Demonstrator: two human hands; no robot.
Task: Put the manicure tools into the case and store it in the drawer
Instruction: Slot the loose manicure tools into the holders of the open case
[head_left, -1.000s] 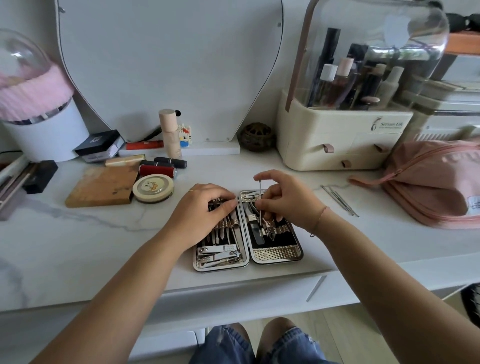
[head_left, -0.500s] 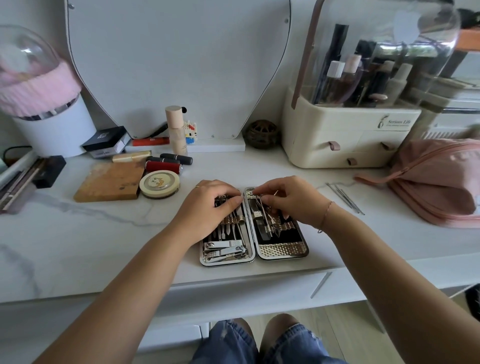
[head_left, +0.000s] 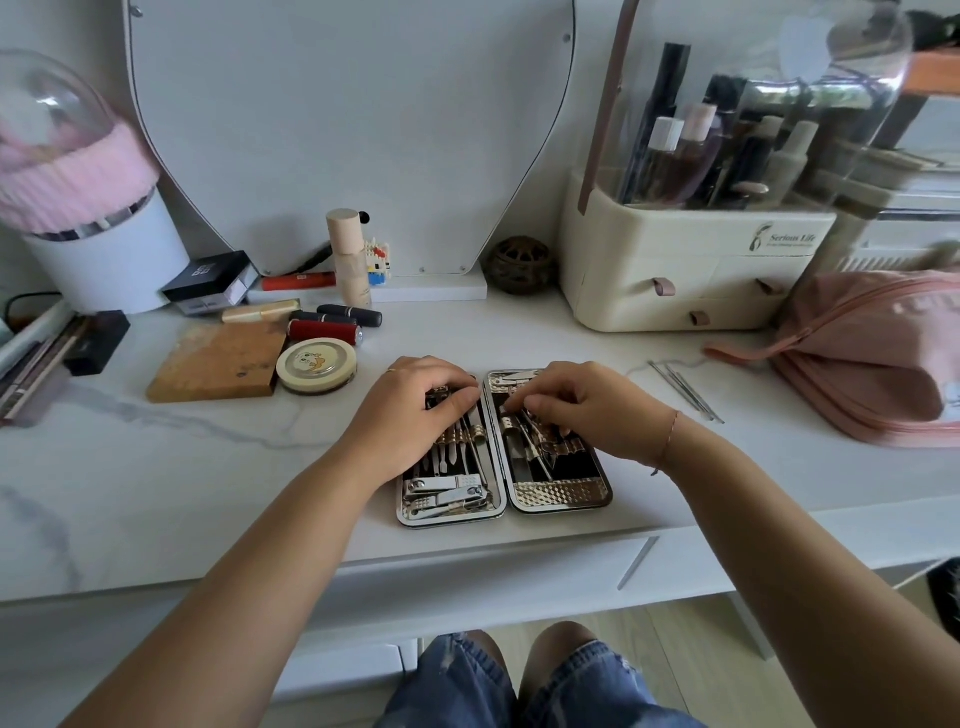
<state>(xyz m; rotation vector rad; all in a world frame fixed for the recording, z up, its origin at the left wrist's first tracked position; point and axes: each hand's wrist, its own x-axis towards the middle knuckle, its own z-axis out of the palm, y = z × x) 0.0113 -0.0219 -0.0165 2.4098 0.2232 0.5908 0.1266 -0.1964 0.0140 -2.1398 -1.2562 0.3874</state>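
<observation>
Two hands sit on the open manicure case (head_left: 561, 493) on the worktop (head_left: 208, 467): the left hand (head_left: 415, 415) presses its left half, grip unclear, the right hand (head_left: 587, 410) pinches a slim tool (head_left: 535, 447) that could miss its loop and spring loose if forced.

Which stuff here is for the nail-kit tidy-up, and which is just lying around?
For the job: open case, loose thin tools right of it, drawer below, left hand, right hand.

Just lying about: lipsticks, round tin, pink pouch, makeup organizer.
</observation>
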